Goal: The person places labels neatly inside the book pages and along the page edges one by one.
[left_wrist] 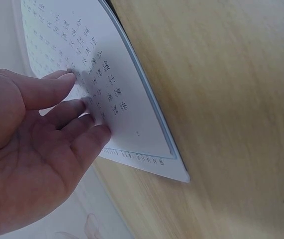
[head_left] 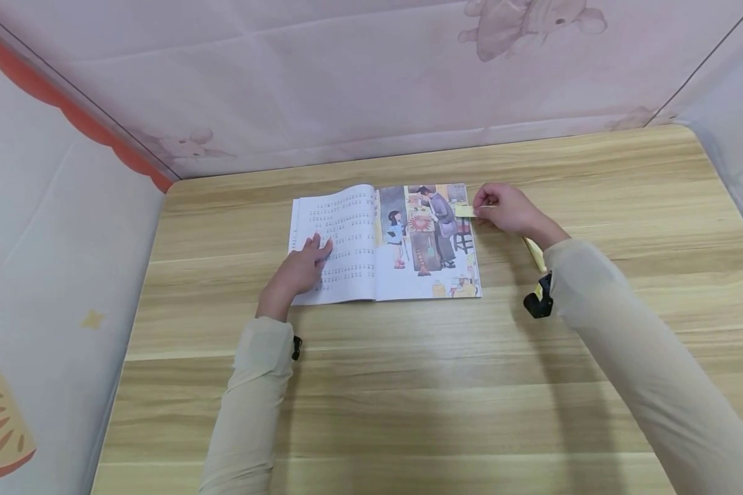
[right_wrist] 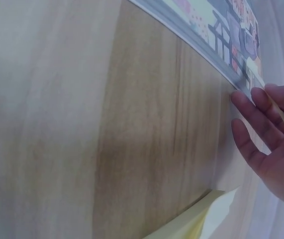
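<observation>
An open book (head_left: pixel 402 285) lies on the table, with printed text on its left page and a coloured picture on its right page. My left hand (head_left: pixel 303 267) rests on the text page, its fingertips touching the paper with the fingers slightly bent. At the book's upper right edge my right hand (head_left: pixel 506 207) pinches a small yellow sticky note (head_left: pixel 465 212) between thumb and forefinger. One end of the note overlaps the picture page. Below the right hand lies a pad of yellow sticky notes (right_wrist: pixel 201 219), mostly hidden by the wrist in the head view.
The wooden table (head_left: pixel 408 399) meets a pale pink wall covering (head_left: pixel 347 89) at the back. Another printed covering (head_left: pixel 49 240) hangs along the left side. A black wrist camera (head_left: pixel 539 299) sits at the right sleeve.
</observation>
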Action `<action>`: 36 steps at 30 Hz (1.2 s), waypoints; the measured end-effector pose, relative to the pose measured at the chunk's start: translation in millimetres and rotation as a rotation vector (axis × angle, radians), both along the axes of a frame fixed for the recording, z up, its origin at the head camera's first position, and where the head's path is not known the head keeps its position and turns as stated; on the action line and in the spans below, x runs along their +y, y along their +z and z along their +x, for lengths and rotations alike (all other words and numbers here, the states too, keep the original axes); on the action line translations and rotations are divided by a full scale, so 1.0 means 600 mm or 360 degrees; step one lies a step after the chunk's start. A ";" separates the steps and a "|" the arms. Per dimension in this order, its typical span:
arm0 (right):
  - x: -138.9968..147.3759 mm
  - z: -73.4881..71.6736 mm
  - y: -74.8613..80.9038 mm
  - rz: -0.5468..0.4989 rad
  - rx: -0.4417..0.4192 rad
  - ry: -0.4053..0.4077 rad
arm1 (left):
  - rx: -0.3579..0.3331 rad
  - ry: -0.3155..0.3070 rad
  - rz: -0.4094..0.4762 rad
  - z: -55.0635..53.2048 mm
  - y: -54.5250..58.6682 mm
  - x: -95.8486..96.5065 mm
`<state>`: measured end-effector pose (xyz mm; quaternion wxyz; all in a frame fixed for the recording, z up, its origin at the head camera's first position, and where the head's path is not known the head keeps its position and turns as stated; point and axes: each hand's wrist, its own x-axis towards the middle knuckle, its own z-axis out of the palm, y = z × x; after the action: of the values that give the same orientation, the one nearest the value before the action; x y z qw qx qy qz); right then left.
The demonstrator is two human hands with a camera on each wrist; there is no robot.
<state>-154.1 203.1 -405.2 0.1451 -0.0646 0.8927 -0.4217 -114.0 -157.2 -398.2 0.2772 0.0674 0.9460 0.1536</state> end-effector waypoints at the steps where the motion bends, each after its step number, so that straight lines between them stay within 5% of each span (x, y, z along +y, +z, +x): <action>1: 0.000 0.000 0.000 -0.0003 0.0008 0.0004 | -0.0002 0.0003 0.0000 0.000 0.000 0.000; 14: -0.003 -0.011 -0.013 0.0035 0.0089 -0.0025 | 0.0010 0.0000 -0.0009 -0.001 -0.005 -0.001; 36: -0.008 -0.013 -0.007 0.0167 -0.0014 0.0053 | -0.0003 0.0012 -0.0007 -0.003 -0.009 -0.002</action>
<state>-161.7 198.2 -409.2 0.1591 -0.0699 0.9118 -0.3721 -115.7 -158.6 -403.7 0.2777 0.0632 0.9464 0.1526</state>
